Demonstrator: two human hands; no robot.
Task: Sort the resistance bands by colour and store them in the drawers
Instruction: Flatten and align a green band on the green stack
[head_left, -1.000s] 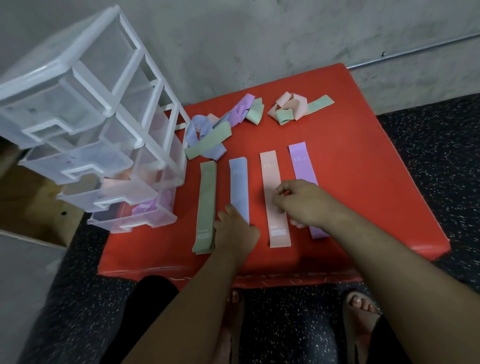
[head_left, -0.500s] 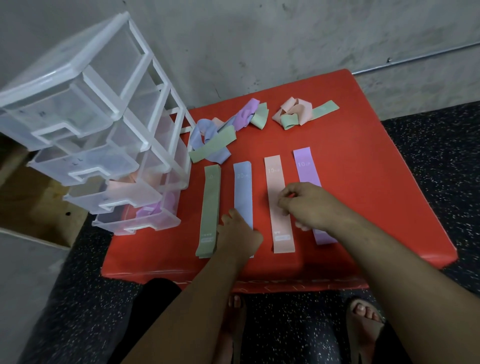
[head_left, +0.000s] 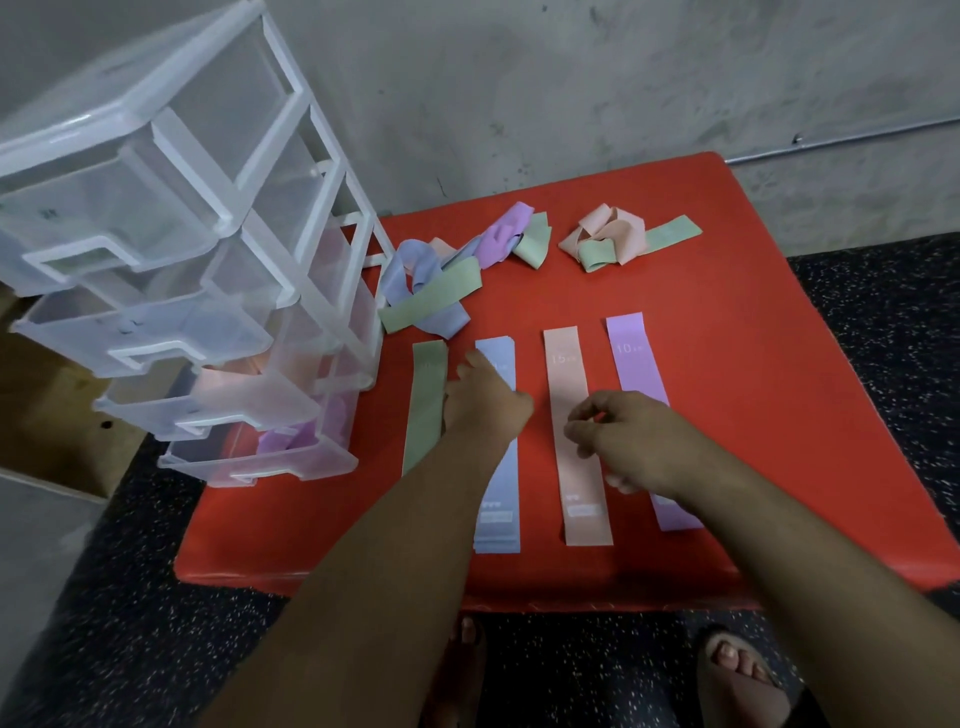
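Observation:
Four resistance bands lie flat side by side on the red mat (head_left: 769, 395): green (head_left: 425, 410), blue (head_left: 498, 509), pink (head_left: 566, 374) and purple (head_left: 631, 353). My left hand (head_left: 485, 402) rests on the upper part of the blue band with its fingers stretched forward, next to the green one. My right hand (head_left: 623, 447) is over the pink and purple bands with loosely curled fingers and holds nothing that I can see. Tangled bands of mixed colours lie behind: one heap (head_left: 426, 296) near the drawers, another (head_left: 514, 239) and a third (head_left: 615, 239).
A clear plastic drawer tower (head_left: 208, 249) stands at the mat's left, all drawers pulled out a little. Its bottom drawer (head_left: 291, 447) holds purple bands, the one above (head_left: 234, 389) pink. A cardboard box (head_left: 47, 415) sits left; my feet (head_left: 743, 670) are below the mat's front edge.
My left hand has slid forward along the blue band, away from me. My right hand has stayed by the pink band with its fingers more curled.

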